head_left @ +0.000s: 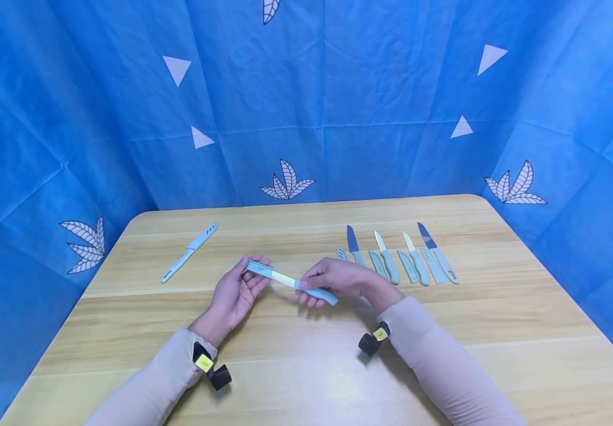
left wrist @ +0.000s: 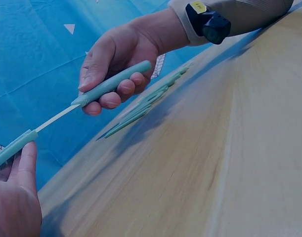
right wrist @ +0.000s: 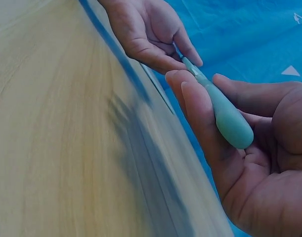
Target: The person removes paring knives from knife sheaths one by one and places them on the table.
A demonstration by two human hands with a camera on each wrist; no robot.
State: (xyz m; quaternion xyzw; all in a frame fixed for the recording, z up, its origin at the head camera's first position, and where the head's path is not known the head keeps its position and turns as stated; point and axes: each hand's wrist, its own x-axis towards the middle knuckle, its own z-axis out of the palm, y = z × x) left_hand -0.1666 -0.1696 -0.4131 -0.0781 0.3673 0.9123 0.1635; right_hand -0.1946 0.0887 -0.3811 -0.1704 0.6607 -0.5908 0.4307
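Observation:
Above the middle of the table, my right hand (head_left: 341, 277) grips the light-blue handle (head_left: 321, 294) of a knife between thumb and fingers. Its cream blade (head_left: 284, 279) is partly inside a light-blue slotted sheath (head_left: 260, 269), with a stretch of blade bare between sheath and handle. That sheath is pinched by my left hand (head_left: 234, 296), palm turned upward. In the left wrist view the bare blade (left wrist: 57, 117) lines up with the sheath (left wrist: 15, 148). The right wrist view shows the rounded handle end (right wrist: 235, 126); the blade is mostly hidden there.
At the table's left lies a knife in its sheath (head_left: 189, 251). To the right, several unsheathed knives lie in a row, including one with a cream blade (head_left: 409, 241) and one with a dark blade (head_left: 426, 235), each beside a sheath (head_left: 434, 266). A blue curtain (head_left: 370, 160) hangs behind.

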